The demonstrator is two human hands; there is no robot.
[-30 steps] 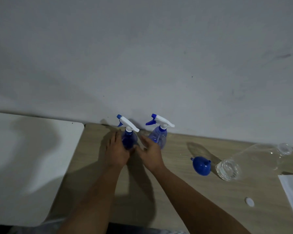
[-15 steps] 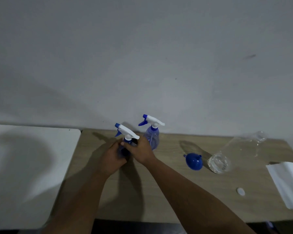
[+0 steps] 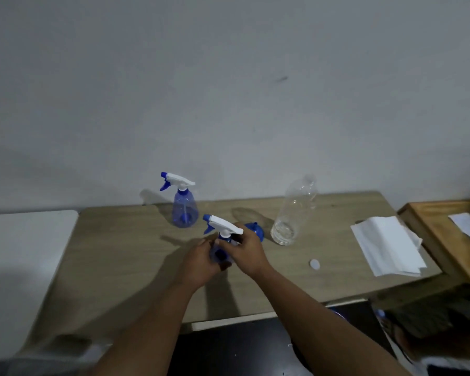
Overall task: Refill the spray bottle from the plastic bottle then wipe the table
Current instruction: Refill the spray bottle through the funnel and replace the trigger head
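Observation:
I hold a blue spray bottle with a white trigger head over the middle of the wooden table. My left hand grips its blue body. My right hand grips its neck just under the white head. A second blue spray bottle stands upright behind, near the wall. The clear plastic bottle stands uncapped to the right with a little water at its bottom. A blue funnel lies between my hands and that bottle, partly hidden. White cloths lie at the right.
A small white cap lies on the table in front of the plastic bottle. A wooden tray with a white sheet sits at the far right. A white surface adjoins the table on the left.
Both hands have brought the nearer spray bottle from beside the wall toward the middle of the table, close to the funnel. My right hand moved up to its neck. The view has swung right.

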